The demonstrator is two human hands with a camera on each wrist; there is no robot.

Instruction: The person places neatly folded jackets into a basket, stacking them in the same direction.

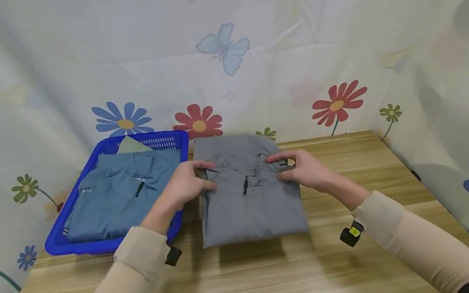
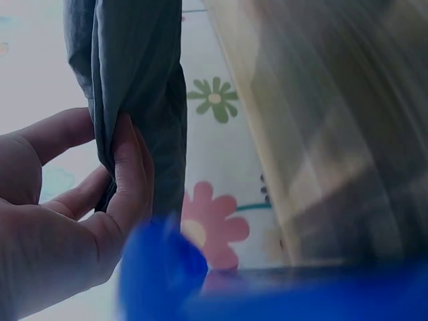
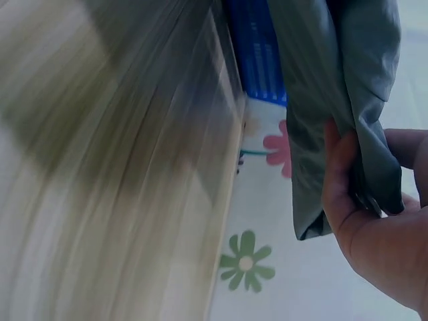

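A folded grey garment (image 1: 252,211) with a collar and a short dark zip pull is held up above the table by both hands. The left hand (image 1: 186,182) pinches its left edge; in the left wrist view the thumb and fingers of that hand (image 2: 80,207) squeeze the layered cloth (image 2: 140,80). On the opposite edge the right hand (image 1: 303,170) grips the folds, and the right wrist view shows those fingers (image 3: 381,221) round the fabric (image 3: 314,114). The garment's underside is hidden in the head view.
To the left stands a blue plastic basket (image 1: 56,247) with a folded blue garment (image 1: 109,210) and a pale green cloth (image 1: 131,144) in it. The wooden table (image 1: 259,288) ends at a flower-printed curtain (image 1: 270,82) behind and at the sides.
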